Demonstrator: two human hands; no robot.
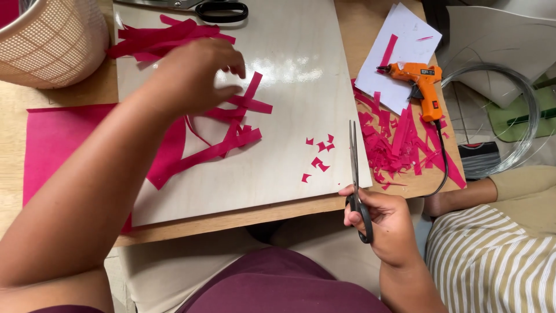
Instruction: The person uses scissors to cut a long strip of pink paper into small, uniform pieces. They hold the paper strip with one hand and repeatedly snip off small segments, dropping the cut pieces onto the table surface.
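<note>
The left hand (194, 72) reaches out over a pale, glossy rectangular wooden board (289, 69) that lies on the light wooden counter (11, 150), its fingers curled downward and loosely gathered over a loose pile of long magenta paper strips (240, 124); the fingertips hover at or just above the strips, and whether they actually pinch one cannot be told. More magenta strips (156, 37) lie in a heap near the far left corner of the board, just beyond that hand. The right hand (385, 223) sits at the near edge of the counter, fingers wrapped through the black handles of a pair of steel-bladed scissors (354, 174), whose blades are pressed together and point away from the person, along the right edge of the board. Small magenta paper snippets (319, 155) are scattered on the board just left of the blades. A flat magenta paper sheet (58, 145) lies partly under the board's left side. To the right of the board, a heap of magenta paper scraps (399, 145) rests on the counter, with an orange glue gun (420, 81) lying partly on white paper sheets (405, 35). A second pair of black-handled scissors (214, 10) lies at the board's far edge, a cream woven basket (52, 40) stands at the far left corner, and a coil of grey wire (512, 116) lies off to the right.
</note>
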